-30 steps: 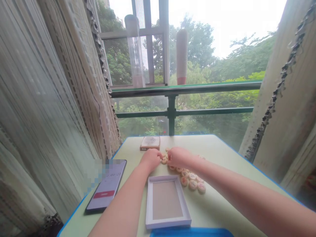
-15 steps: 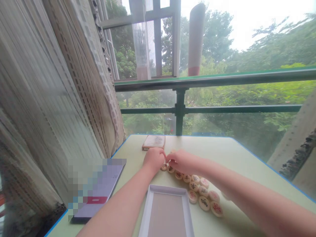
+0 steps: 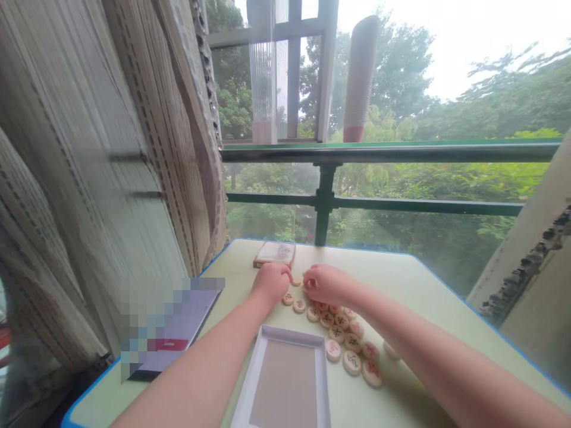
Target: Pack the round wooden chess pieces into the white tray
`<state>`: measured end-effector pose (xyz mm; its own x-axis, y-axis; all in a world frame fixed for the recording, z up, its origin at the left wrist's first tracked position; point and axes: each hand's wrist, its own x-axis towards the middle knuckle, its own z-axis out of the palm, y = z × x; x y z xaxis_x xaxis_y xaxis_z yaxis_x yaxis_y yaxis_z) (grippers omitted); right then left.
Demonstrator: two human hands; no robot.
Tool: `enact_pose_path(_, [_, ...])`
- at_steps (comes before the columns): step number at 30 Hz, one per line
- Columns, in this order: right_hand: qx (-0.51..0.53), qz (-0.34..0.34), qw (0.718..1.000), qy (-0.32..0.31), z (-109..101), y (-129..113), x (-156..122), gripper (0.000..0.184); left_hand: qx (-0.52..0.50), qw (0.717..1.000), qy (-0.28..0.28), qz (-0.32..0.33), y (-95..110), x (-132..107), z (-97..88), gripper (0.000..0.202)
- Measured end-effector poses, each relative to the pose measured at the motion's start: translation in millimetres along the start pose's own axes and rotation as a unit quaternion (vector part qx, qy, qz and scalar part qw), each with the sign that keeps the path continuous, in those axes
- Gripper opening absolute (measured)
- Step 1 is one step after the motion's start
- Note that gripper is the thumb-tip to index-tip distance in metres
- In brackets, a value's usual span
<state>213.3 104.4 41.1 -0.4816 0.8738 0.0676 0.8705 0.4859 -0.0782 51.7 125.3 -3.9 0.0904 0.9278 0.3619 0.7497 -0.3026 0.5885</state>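
Note:
Wooden xiangqi pieces [image 3: 337, 334] with red or black characters lie in a loose cluster on the pale green table [image 3: 383, 270]. My left hand [image 3: 272, 284] is closed at the far left of them, its fingertips against the edge of a piece [image 3: 296, 282]. Two more pieces, one being a black-marked disc [image 3: 299, 305], lie just below that hand. My right hand [image 3: 328, 285] is curled over the cluster's far end, fingers pinched together. What it holds, if anything, is hidden. A small gap separates the hands.
An open shallow white box lid or tray [image 3: 325, 380] sits at the near edge. Behind my left hand lies a flat box [image 3: 279, 254]. A purple book-like item [image 3: 185, 318], partly blurred out, is at left. Curtains [image 3: 178, 154] and a green railing [image 3: 327, 205] border the table.
My hands have moved slightly apart, uncovering a piece between them. The pieces below my left hand are now more visible. The view has shifted a little.

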Motion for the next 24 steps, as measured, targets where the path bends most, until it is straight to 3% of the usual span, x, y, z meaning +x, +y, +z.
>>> enact_pose_path(13, [0.053,-0.061,0.997,-0.003,-3.1,12.5,0.1,0.032,-0.047,0.999,0.015,0.001,-10.2,4.2,4.3,0.026])
enact_pose_path(19, [0.028,-0.022,0.998,0.044,-5.5,21.6,1.6,0.022,-0.056,0.998,-0.003,-0.012,-11.8,4.9,6.6,0.026])
enact_pose_path(24, [0.022,0.031,0.999,0.013,-9.3,34.4,3.2,0.018,-0.058,0.998,-0.019,-0.011,-11.4,4.8,8.4,0.027])
